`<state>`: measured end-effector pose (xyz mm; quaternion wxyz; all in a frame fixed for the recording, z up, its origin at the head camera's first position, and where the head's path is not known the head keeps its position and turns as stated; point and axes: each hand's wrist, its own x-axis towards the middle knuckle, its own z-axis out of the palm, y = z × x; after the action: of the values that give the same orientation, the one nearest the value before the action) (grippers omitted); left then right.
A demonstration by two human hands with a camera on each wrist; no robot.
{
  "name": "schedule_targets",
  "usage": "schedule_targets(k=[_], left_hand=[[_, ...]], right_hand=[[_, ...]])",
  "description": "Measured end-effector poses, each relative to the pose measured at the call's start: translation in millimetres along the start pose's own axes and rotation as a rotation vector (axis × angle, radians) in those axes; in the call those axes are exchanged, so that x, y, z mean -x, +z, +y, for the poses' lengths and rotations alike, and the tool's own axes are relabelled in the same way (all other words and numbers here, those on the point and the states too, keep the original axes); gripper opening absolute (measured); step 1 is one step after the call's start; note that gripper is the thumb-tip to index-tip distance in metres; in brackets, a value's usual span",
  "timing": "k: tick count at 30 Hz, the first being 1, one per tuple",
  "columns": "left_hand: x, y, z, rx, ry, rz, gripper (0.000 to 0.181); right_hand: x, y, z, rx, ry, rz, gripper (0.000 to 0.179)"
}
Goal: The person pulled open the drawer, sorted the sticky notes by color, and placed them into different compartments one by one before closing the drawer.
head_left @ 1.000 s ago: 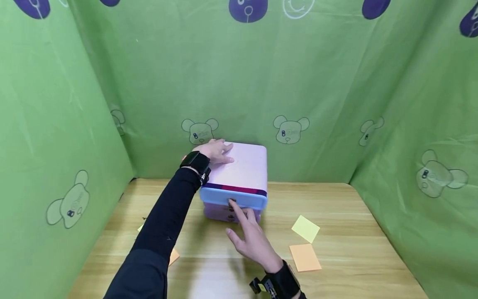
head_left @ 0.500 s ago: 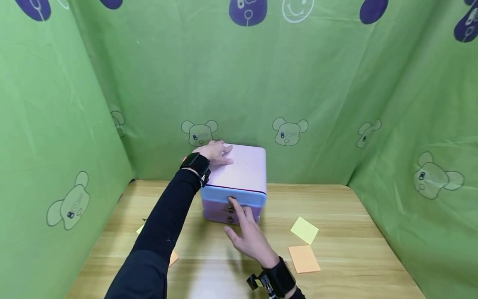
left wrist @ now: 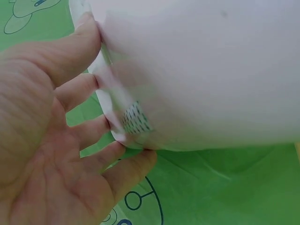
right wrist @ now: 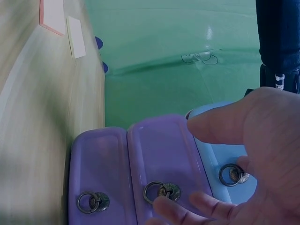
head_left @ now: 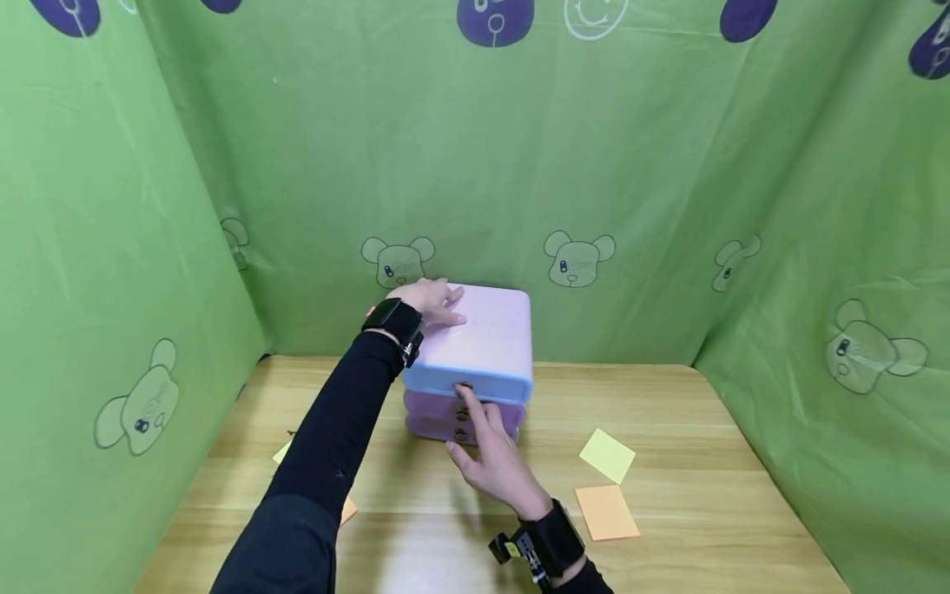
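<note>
A small chest of drawers (head_left: pixel 493 330) with a pale pink top stands against the back cloth. Its top drawer (head_left: pixel 505 386) is light blue, flush under the top; two purple drawers (right wrist: pixel 161 150) sit below. Metal ring pulls (right wrist: pixel 229 174) hang on the drawer fronts. My left hand (head_left: pixel 425 300) rests on the chest's left rear edge, fingers spread along its side in the left wrist view. With its index finger extended, my right hand (head_left: pixel 499 466) touches the blue drawer's front at the pull. Its thumb is held apart and the other fingers are near the purple drawers.
On the wooden table (head_left: pixel 690 462), a yellow sticky-note pad (head_left: pixel 607 455) and an orange one (head_left: pixel 607 512) lie to the right. Parts of another yellow pad (head_left: pixel 281 452) and orange pad (head_left: pixel 347 510) show beside my left sleeve. Green cloth walls (head_left: pixel 475 165) surround the table.
The blue drawer has slid back into the chest, hiding the dark strip of gap under the top. My right index finger has moved forward with it; my left hand stays put.
</note>
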<state>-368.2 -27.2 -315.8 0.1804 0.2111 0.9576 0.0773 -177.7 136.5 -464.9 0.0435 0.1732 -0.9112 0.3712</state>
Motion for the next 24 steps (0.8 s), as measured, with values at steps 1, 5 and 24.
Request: schedule_targets(k=[1,5,24], left_hand=[[-0.2,0.0,-0.3,-0.002,-0.003,-0.004,0.072],[0.6,-0.7,0.1,0.006,-0.003,-0.002,0.071],[3.2,4.8,4.5,0.012,-0.019,0.023,0.072]], right_hand=[[-0.7,-0.2,0.6,-0.002,-0.001,-0.006,0.088],[-4.0,-2.8,1.4,-0.021,-0.001,-0.016,0.088],[-7.6,-10.2,9.4,-0.169,-0.012,-0.049,0.078]])
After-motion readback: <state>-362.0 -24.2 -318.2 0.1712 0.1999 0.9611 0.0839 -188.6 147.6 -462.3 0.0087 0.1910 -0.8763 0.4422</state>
